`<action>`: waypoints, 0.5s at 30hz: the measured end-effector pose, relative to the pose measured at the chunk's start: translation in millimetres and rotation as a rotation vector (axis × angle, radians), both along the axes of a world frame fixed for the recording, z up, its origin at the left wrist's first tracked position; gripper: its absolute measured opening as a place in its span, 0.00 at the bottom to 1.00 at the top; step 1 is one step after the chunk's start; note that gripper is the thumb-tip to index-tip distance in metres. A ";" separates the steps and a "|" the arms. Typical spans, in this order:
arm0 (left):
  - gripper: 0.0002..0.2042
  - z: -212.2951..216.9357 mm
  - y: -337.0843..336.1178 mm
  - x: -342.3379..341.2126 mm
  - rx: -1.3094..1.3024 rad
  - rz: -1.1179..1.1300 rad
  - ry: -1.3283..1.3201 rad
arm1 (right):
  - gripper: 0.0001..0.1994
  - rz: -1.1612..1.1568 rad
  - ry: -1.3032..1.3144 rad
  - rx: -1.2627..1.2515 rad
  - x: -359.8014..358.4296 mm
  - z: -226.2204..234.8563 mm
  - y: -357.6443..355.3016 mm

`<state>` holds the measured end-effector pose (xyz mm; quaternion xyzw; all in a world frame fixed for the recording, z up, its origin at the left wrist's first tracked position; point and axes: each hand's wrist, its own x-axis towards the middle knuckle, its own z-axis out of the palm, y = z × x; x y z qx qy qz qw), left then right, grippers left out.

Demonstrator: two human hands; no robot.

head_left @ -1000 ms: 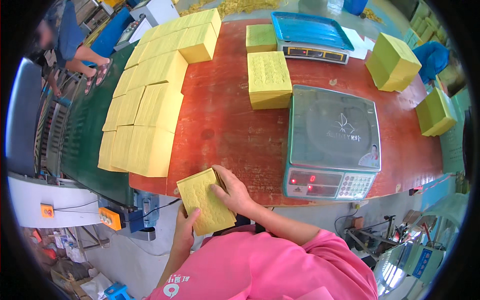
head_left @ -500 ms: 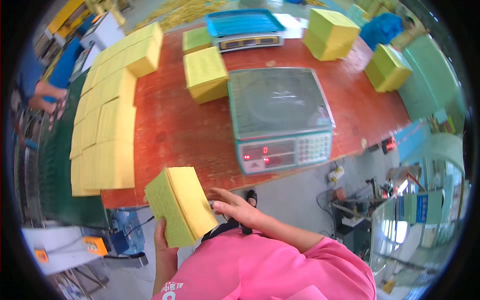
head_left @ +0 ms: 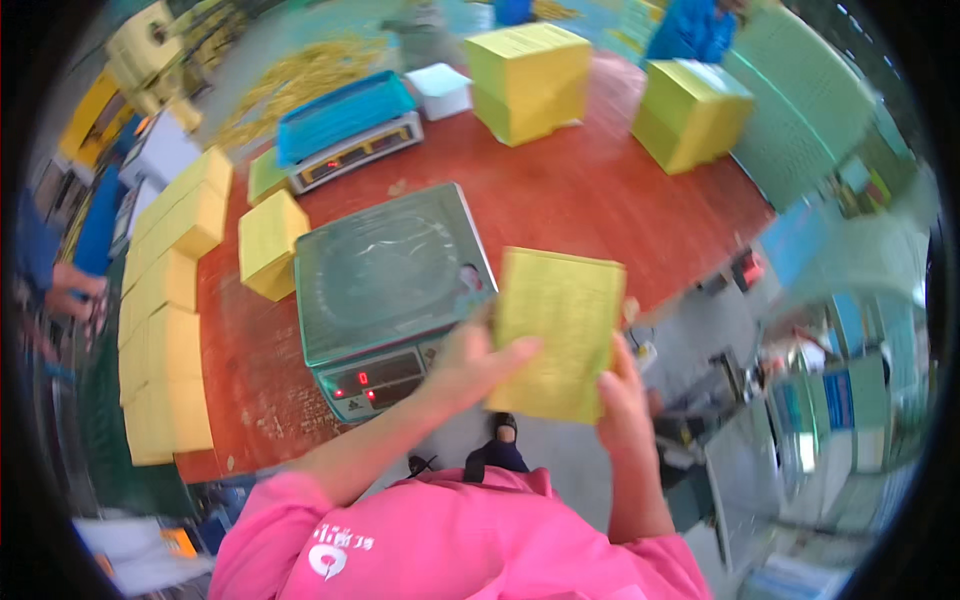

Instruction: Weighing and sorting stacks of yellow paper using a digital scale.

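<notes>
We see a flat yellow paper bundle (head_left: 556, 333) held up in the air off the near edge of the red-brown worktop (head_left: 560, 190), just right of the grey digital scale with steel pan (head_left: 385, 290); left hand (head_left: 480, 362) clasps its left edge, fingers over the face; right hand (head_left: 622, 392) closed on its lower right corner; both hands gripping the bundle. We judge the step as carrying the bundle between scale and a stack; the scale's pan is bare; the next move calls for a steady two-hand hold so the sheets stay squared. Further out: a small yellow block (head_left: 268, 243) at the scale's left; a row of yellow stacks (head_left: 165, 320) along the left edge; a second scale with blue tray (head_left: 345, 125) toward the far edge; two tall yellow stacks (head_left: 528, 80) (head_left: 692, 112) at the far right.
</notes>
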<state>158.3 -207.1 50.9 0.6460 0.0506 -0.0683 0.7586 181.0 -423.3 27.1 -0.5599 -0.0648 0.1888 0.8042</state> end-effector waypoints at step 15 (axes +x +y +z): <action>0.25 30.9 111.9 20.7 0.413 0.188 -0.324 | 0.21 -0.198 -0.304 -0.701 274.0 -100.7 -137.0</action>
